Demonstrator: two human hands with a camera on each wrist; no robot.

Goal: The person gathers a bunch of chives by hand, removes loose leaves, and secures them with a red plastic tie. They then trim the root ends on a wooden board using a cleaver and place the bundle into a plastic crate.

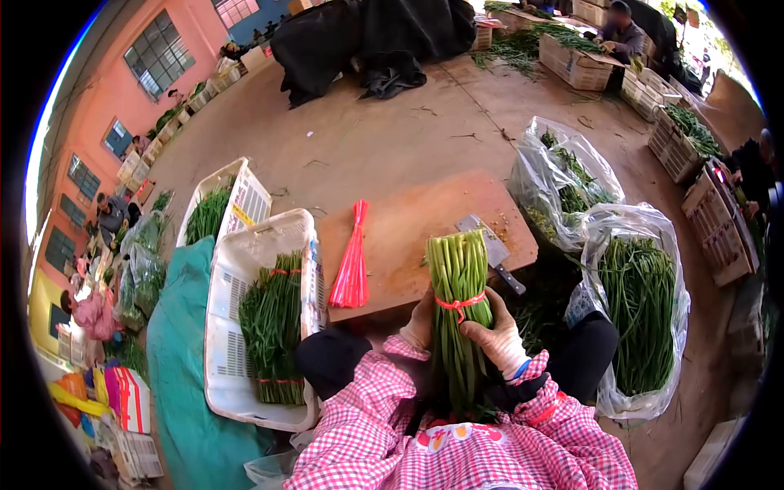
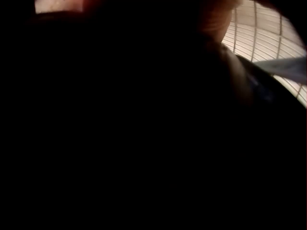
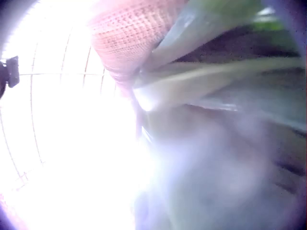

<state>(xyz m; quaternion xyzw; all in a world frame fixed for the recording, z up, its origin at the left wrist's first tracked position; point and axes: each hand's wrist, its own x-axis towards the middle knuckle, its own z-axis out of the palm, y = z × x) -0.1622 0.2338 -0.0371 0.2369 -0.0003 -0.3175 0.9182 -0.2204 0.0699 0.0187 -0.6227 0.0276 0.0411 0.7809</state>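
A thick bundle of green stalks [image 1: 457, 269] stands upright over the lap, cut ends at the top, with a red tie [image 1: 460, 305] around its middle. My left hand [image 1: 419, 321] grips its left side, partly hidden behind it. On the other side my gloved right hand [image 1: 500, 336] holds the bundle, thumb across the front near the tie. In the right wrist view a knit-gloved finger [image 3: 132, 40] lies against blurred stalks [image 3: 216, 91]. The left wrist view is mostly black. Beyond the bundle, a cleaver [image 1: 490, 247] lies on a wooden board [image 1: 408, 212].
Red plastic strips [image 1: 351, 265] lie on the board's left. A white crate [image 1: 224, 327] at left holds tied bundles [image 1: 273, 327]; another crate [image 1: 255, 200] stands behind it. Clear bags of greens [image 1: 639, 314] stand at right. Green cloth [image 1: 184, 351] lies far left.
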